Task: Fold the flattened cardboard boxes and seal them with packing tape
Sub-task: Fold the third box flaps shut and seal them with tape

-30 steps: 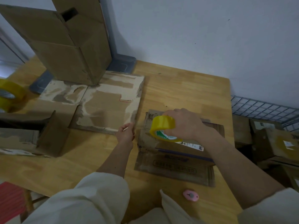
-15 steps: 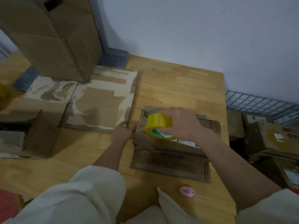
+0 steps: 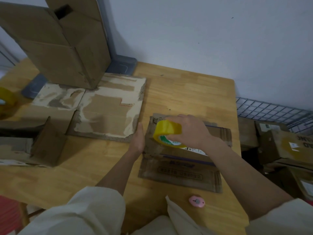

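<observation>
Wooden worktop (image 3: 186,92) carries our pink cutter (image 3: 196,201) nearest us, then the cardboard box (image 3: 179,173). Our right hand (image 3: 193,131) grips the yellow tape roll (image 3: 166,131) on it; our left hand (image 3: 138,141) presses flat against its left side.

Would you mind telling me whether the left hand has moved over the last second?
Yes. The left hand has moved right, from beside the torn flat cardboard to press against the left edge of the box.
</observation>
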